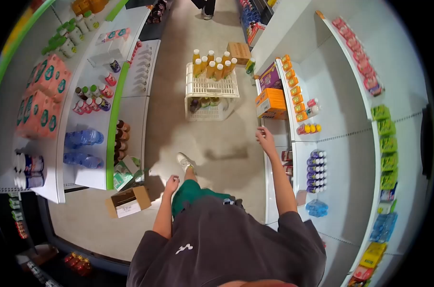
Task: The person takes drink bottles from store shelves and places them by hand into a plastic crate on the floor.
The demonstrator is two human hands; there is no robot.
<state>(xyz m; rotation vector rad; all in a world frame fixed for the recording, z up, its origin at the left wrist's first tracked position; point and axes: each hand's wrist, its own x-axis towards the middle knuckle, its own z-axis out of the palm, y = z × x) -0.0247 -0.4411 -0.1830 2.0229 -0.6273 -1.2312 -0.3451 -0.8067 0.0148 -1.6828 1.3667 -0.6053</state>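
My left hand (172, 183) hangs low beside the green shorts, its fingers loosely curled and nothing in it. On the other side my right hand (263, 136) is raised near the right shelf, fingers bent and apart, also without anything in it. It is nearest to an orange box (271, 103) on that shelf and does not touch it. Ahead in the aisle stands a white plastic crate (212, 87). Several bottles of yellow-orange drink (211, 70) with white caps stand on top of it, and darker bottles (205, 102) show inside.
Stocked shelves line both sides, with pink packs (41, 107) and blue bottle packs (83, 160) on the left. Purple bottles (316, 171) stand on the right. An opened cardboard box (129, 202) lies on the left floor, another carton (239, 52) behind the crate. A person's legs (207, 7) show far ahead.
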